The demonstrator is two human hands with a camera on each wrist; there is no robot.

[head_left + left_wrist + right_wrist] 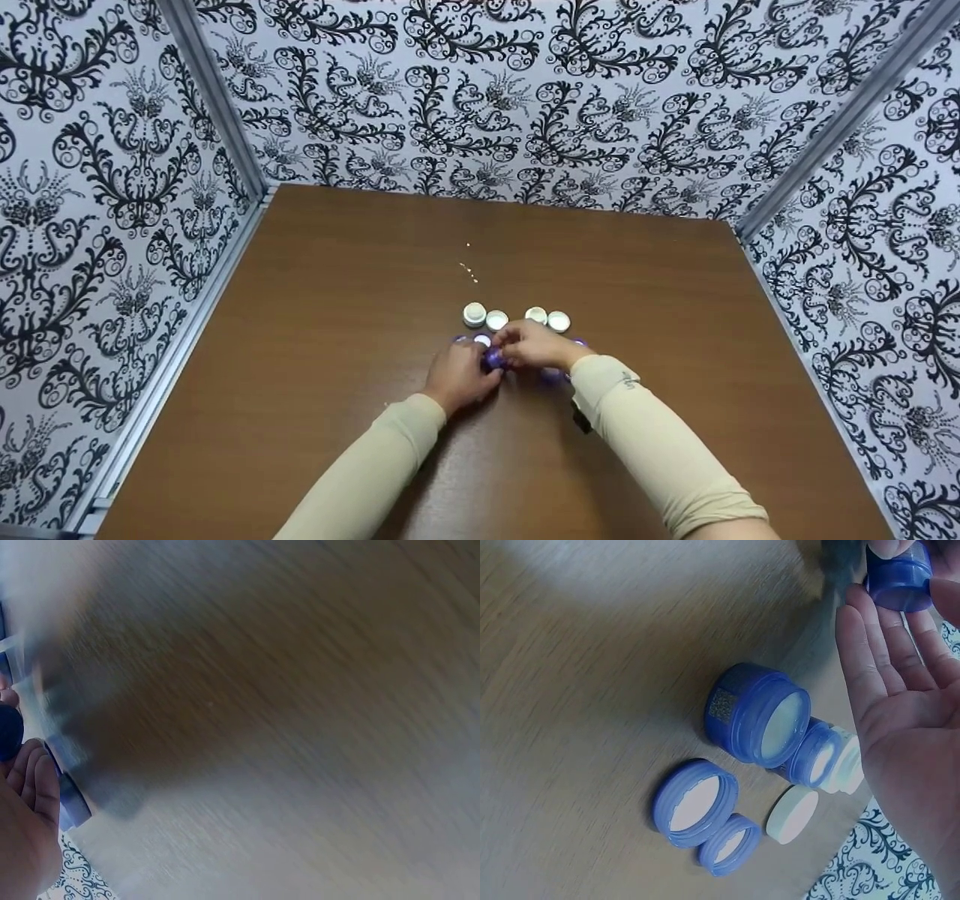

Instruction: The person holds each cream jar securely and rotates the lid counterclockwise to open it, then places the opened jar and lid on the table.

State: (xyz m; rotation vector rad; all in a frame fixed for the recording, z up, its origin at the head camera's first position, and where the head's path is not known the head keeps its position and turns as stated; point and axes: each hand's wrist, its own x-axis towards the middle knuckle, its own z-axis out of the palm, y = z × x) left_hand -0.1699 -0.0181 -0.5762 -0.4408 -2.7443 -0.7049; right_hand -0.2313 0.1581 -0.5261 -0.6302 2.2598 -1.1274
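We see our left hand (459, 375) and right hand (534, 345) pinching one small purple jar (900, 576) between their fingertips (other jars (759, 716) lie below the right palm)

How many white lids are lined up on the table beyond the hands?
4. The white lids sit in a row on the table just beyond the hands: two on the left and two on the right. The hands may hide others.
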